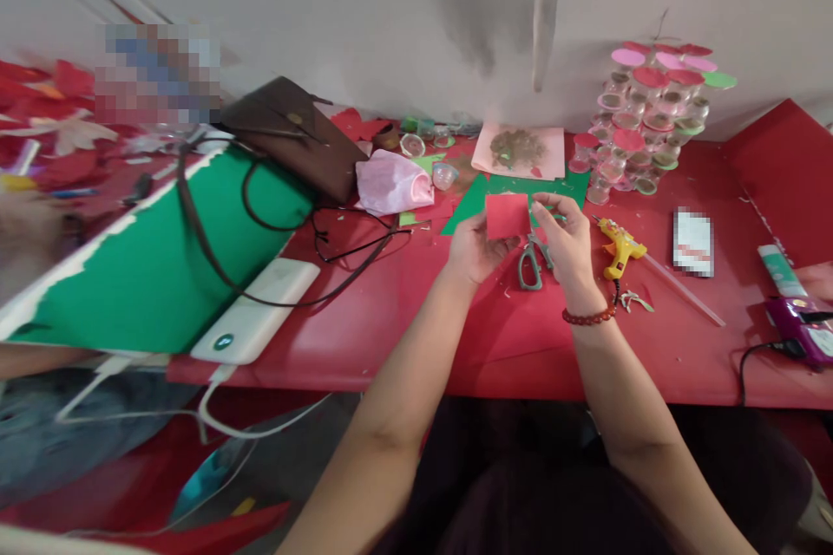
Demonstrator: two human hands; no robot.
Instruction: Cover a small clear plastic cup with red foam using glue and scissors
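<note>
I see small red square paper sheet (508, 216) pinched between left hand (474, 248) and right hand (567, 239) above red counter (403, 312). Light, floppy, tears easily; I'd grip edges. Grey-handled scissors (532, 262) below.

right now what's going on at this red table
A person holds a red paper square above the red table, the left hand gripping it from below and the right hand pinching its right edge. Scissors lie on the table under the hands, and a yellow glue gun lies just right of the right wrist. Green paper lies behind.
</note>
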